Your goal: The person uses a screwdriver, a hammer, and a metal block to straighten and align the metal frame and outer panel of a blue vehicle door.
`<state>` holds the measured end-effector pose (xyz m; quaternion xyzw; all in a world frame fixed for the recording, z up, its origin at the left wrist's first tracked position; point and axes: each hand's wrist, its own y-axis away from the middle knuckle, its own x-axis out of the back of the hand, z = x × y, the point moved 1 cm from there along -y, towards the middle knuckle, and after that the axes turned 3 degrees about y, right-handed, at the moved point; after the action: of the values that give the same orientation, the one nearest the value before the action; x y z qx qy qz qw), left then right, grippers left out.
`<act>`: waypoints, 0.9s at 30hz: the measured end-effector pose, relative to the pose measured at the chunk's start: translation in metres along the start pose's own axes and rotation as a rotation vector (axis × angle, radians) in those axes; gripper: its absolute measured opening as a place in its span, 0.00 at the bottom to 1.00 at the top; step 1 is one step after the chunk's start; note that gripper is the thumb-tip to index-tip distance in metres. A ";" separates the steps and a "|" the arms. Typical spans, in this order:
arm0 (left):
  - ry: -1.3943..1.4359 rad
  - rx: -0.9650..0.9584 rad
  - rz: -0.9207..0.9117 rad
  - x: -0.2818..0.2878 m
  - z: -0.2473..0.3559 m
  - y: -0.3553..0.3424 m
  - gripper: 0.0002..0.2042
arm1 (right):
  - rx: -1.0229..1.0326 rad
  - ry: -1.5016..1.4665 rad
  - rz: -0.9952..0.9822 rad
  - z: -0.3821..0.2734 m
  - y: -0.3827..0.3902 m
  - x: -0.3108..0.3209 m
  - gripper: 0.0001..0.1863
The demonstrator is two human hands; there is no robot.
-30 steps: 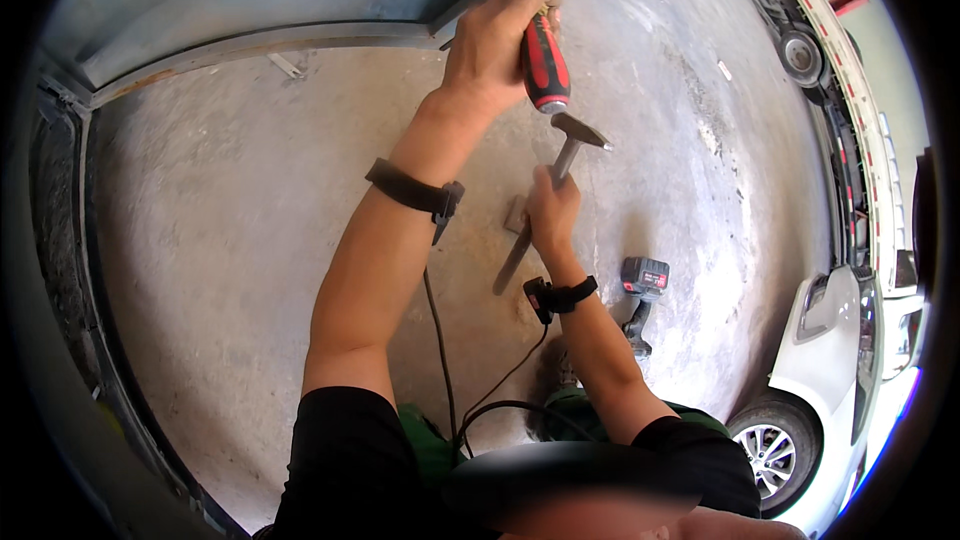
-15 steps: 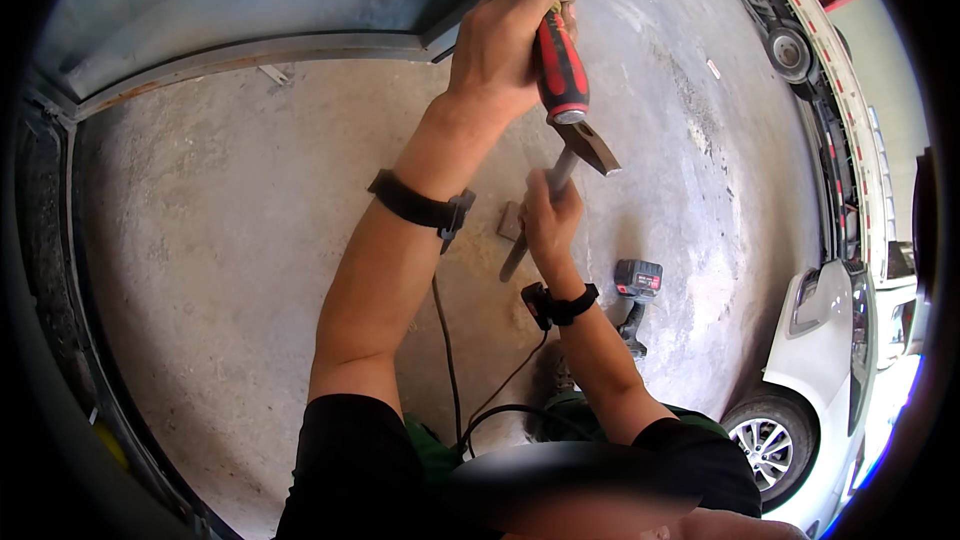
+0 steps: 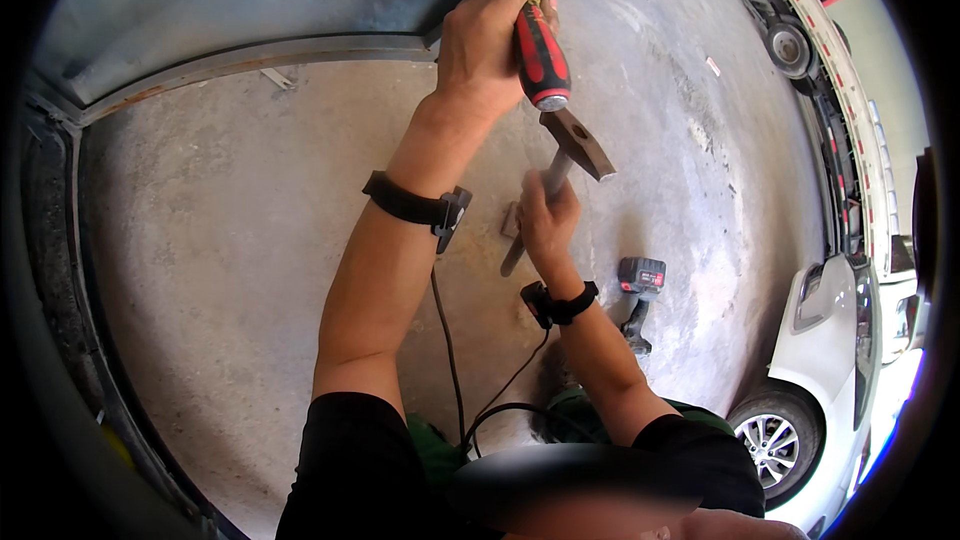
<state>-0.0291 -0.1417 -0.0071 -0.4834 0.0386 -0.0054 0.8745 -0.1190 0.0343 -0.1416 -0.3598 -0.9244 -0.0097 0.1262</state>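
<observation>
Two tools held: your left hand point(image 3: 482, 45) wraps the screwdriver point(image 3: 543, 58) high up beside the panel point(image 3: 290, 0), apparently to leave its butt bare; your right hand point(image 3: 550, 218) clasps the hammer point(image 3: 582, 148) mid-handle, head right by that butt.

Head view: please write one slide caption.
Left hand grips a red-and-black screwdriver; right hand holds a hammer over a concrete floor.

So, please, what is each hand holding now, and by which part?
The left hand holds a red-and-black-handled tool near the handle's shaft end; the right hand holds a hammer around mid-handle.
</observation>
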 end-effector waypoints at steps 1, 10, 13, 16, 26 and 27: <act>-0.003 -0.016 0.003 0.001 -0.001 -0.001 0.05 | 0.008 0.022 0.009 0.000 -0.001 0.000 0.16; -0.040 -0.001 -0.048 0.005 0.013 0.001 0.06 | 0.007 -0.006 0.023 0.004 0.004 0.004 0.16; -0.047 -0.020 -0.068 0.006 0.019 0.001 0.06 | -0.058 -0.106 0.008 -0.003 0.007 0.002 0.15; -0.064 -0.009 -0.081 0.011 0.028 0.000 0.06 | -0.143 -0.198 -0.007 -0.010 0.008 0.001 0.15; 0.007 -0.013 -0.158 0.020 0.035 -0.024 0.09 | -0.022 -0.350 0.003 -0.030 0.015 0.009 0.14; 0.016 0.000 -0.169 0.019 0.034 -0.025 0.09 | 0.046 -0.386 -0.005 -0.034 0.016 0.010 0.13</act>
<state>-0.0067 -0.1273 0.0312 -0.4848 0.0047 -0.0830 0.8707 -0.1076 0.0496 -0.1071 -0.3496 -0.9323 0.0803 -0.0453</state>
